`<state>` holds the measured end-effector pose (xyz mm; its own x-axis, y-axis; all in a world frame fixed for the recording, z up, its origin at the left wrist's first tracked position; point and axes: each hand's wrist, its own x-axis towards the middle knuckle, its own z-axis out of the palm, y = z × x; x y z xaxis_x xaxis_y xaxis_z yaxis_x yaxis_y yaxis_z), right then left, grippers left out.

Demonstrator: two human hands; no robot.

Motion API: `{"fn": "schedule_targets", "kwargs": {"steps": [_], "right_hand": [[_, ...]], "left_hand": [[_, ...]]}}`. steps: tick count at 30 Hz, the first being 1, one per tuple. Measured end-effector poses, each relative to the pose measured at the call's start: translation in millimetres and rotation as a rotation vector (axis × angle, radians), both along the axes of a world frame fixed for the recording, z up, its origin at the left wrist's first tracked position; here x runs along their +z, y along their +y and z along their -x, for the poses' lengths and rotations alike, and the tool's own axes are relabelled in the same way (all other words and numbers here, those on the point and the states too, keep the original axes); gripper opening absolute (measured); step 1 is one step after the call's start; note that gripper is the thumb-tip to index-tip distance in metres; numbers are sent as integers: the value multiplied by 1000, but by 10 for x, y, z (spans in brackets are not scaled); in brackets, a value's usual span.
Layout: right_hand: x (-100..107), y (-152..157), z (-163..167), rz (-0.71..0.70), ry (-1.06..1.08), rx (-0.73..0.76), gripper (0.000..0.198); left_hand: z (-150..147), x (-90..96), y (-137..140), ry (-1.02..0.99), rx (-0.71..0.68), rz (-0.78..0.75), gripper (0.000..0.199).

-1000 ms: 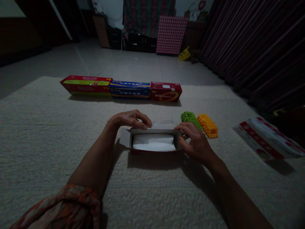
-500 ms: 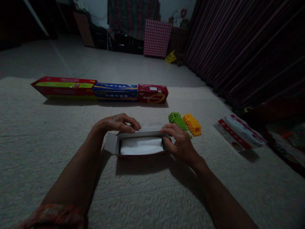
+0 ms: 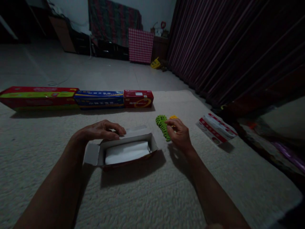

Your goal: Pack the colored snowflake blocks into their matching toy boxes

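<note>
A small open cardboard box (image 3: 153, 142) sits in front of me on the pale mat, its flaps folded out. Inside lies a white wrapped bundle (image 3: 127, 152). My left hand (image 3: 105, 129) grips the box's far left edge, fingers curled over the flap. To the right of the box, my right hand (image 3: 178, 132) hovers with bent fingers apart, holding nothing I can see. Its fingertips are beside a knobbly green block (image 3: 164, 127), possibly touching it. A yellow block (image 3: 173, 117) is mostly hidden behind that hand.
Across the mat stand a long red-and-green box (image 3: 43, 97), a blue box (image 3: 100, 100) and a red box (image 3: 138, 99), end to end. A red-and-white carton (image 3: 215, 128) sits at the right. Dark curtains (image 3: 214, 41) hang beyond.
My right hand has let go of the box's right end and moved right to the blocks, covering much of the yellow one. My left hand stays on the box. The view has swung right.
</note>
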<state>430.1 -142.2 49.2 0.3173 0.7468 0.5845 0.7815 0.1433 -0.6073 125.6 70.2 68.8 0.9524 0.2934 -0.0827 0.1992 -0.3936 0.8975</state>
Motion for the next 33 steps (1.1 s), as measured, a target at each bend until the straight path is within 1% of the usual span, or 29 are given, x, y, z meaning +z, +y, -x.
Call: {"fn": "schedule_targets", "kwargs": {"steps": [2, 5, 7, 10, 13, 16, 19, 22, 27, 33], "right_hand": [[-36, -43, -240, 41, -16, -88, 20], [-158, -143, -446, 101, -64, -110, 20], [-257, -208, -466, 138, -103, -89, 21], [-373, -264, -413, 181, -157, -67, 27], [-416, -274, -375, 226, -211, -62, 33], [-419, -273, -369, 270, -258, -51, 37], [-422, -281, -361, 299, -295, -57, 36], [-428, -297, -347, 308, -316, -57, 35], [-413, -322, -355, 336, -330, -22, 35], [-333, -364, -333, 411, -346, 10, 33]], "left_hand": [[3, 14, -3, -17, 18, -5, 18], [-3, 41, -28, -54, 103, -33, 16], [-9, 51, -51, -87, 204, -46, 18], [-16, 43, -76, -153, 366, -71, 23], [-22, 19, -79, -216, 483, -108, 28], [-35, 3, -74, -252, 555, -149, 33], [-53, -1, -74, -285, 575, -175, 37], [-66, -15, -72, -305, 553, -147, 38], [-76, -88, -69, -242, 527, -68, 32], [-83, -125, -75, -165, 524, -85, 29]]}}
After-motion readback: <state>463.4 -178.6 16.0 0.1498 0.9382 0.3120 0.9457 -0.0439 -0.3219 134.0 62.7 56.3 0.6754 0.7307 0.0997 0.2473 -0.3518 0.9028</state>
